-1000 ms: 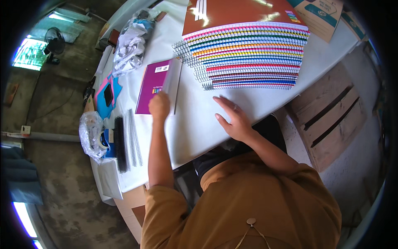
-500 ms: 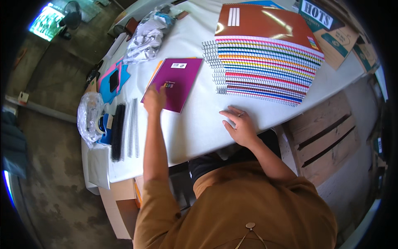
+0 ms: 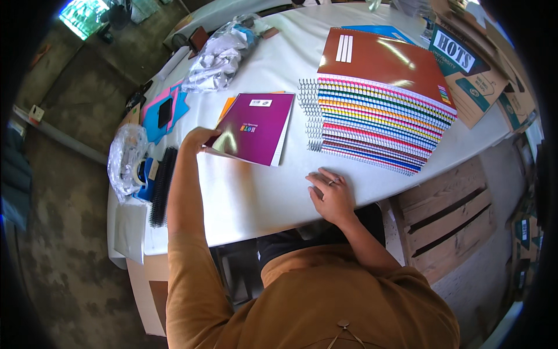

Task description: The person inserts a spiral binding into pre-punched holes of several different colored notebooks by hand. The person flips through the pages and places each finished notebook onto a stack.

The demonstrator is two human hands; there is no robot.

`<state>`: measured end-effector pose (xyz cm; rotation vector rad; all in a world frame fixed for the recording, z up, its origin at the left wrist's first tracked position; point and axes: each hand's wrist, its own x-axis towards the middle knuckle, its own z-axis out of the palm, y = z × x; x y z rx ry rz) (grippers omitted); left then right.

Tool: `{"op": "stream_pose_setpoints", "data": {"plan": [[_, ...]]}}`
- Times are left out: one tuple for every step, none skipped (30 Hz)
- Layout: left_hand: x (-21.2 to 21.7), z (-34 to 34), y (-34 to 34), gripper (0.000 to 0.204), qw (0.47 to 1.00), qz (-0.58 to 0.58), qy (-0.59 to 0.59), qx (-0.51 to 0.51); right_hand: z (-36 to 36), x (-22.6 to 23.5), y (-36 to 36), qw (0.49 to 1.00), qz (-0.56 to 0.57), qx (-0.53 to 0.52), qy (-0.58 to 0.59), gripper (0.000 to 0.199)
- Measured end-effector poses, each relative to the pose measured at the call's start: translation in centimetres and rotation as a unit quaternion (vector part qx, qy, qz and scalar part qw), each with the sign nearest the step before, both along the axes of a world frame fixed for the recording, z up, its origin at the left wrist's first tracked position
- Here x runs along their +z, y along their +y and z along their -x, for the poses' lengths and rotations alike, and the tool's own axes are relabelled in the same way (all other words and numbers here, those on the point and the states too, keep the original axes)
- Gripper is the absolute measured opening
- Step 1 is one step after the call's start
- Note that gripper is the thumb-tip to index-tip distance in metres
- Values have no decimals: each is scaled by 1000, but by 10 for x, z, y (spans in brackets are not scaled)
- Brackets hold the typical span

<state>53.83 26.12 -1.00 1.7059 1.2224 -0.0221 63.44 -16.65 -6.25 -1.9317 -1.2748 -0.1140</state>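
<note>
A purple notebook (image 3: pixel 256 128) lies on the white table in front of me, on top of an orange one (image 3: pixel 226 107) that peeks out along its left and far edges. My left hand (image 3: pixel 199 139) grips the purple notebook by its near left corner, and the cover bends slightly upward there. On the table near its front edge rests my right hand (image 3: pixel 334 195), fingers loosely spread and holding nothing. Beyond that hand rises a tall stack of spiral notebooks (image 3: pixel 383 75) with a brown cover on top and multicoloured edges.
Left of my forearm lie black binding coils (image 3: pixel 163 186), a blue tape dispenser (image 3: pixel 148 177) and crumpled clear plastic (image 3: pixel 127 160). A phone (image 3: pixel 165 112) sits on pink and blue sheets (image 3: pixel 152 125). Farther back is a plastic bag (image 3: pixel 218 64); cardboard boxes (image 3: pixel 465 70) stand at right.
My left hand has moved from over the purple notebook to its near left corner and taken hold of it. The notebook has turned slightly. My right hand stays by the table edge.
</note>
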Motion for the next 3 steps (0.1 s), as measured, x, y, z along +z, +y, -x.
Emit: {"op": "stream_pose_setpoints", "data": {"plan": [[3,-3,-1,31,1000,3,1,3,0,0,-1,1000,1,-1,3,26],[7,-5,-1,33,1000,-10,-11,9,0,-1,-1,1000,3,2,11,27],[15,-11,-4,35,999,-24,-22,11,-2,-2,-1,1000,5,1,18,27]]}}
